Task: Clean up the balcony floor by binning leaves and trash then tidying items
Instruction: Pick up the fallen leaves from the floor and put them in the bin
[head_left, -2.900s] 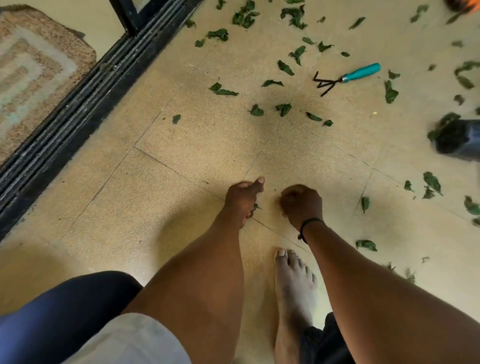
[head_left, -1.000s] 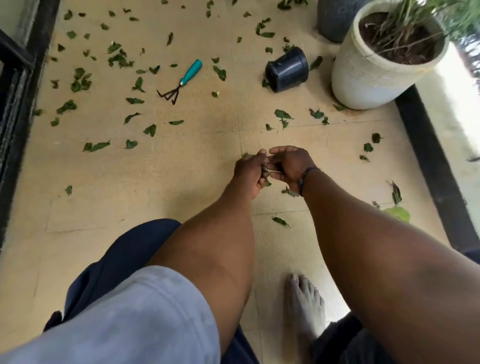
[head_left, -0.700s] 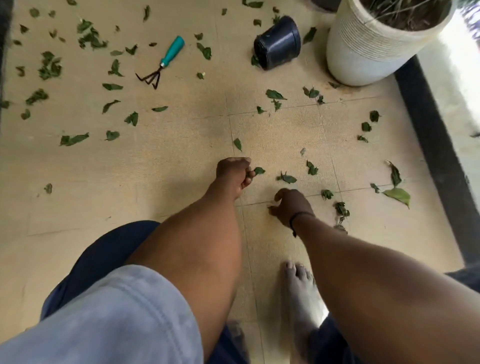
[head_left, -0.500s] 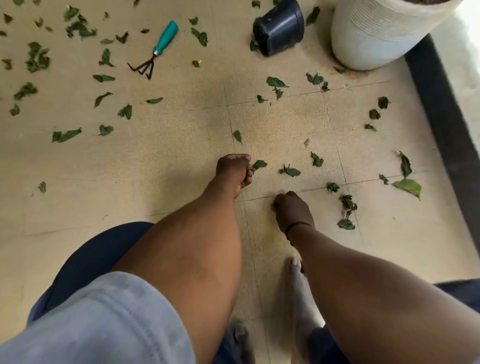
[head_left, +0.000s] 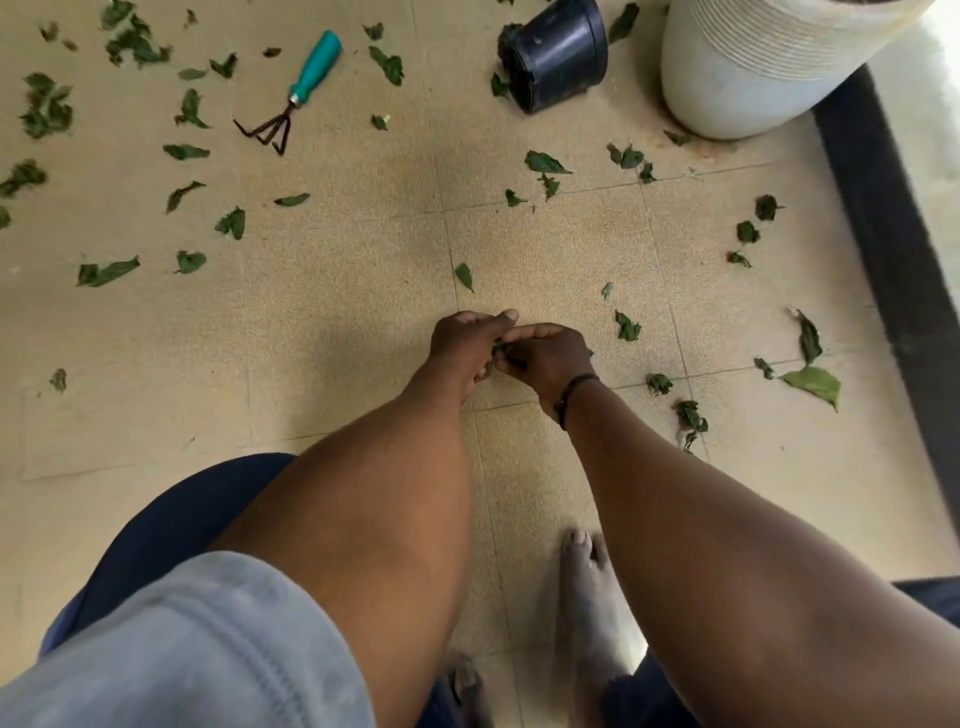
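Observation:
Several torn green leaves lie scattered over the tan tiled balcony floor. My left hand and my right hand meet low over the floor at the centre. Small green leaf pieces show between them; both hands have their fingers curled round the pieces. How many pieces each hand holds is hidden. A single leaf lies just beyond the hands, another leaf to their right. A larger pale green leaf lies at the right.
A teal-handled hand rake lies at the upper left. A black plastic pot lies tipped on its side beside a big white ribbed planter. A dark floor edge runs along the right. My bare foot stands below the hands.
My right hand has come up from the floor near my foot to meet my left hand. The two leaves that lay just right of the left hand are gone from the floor.

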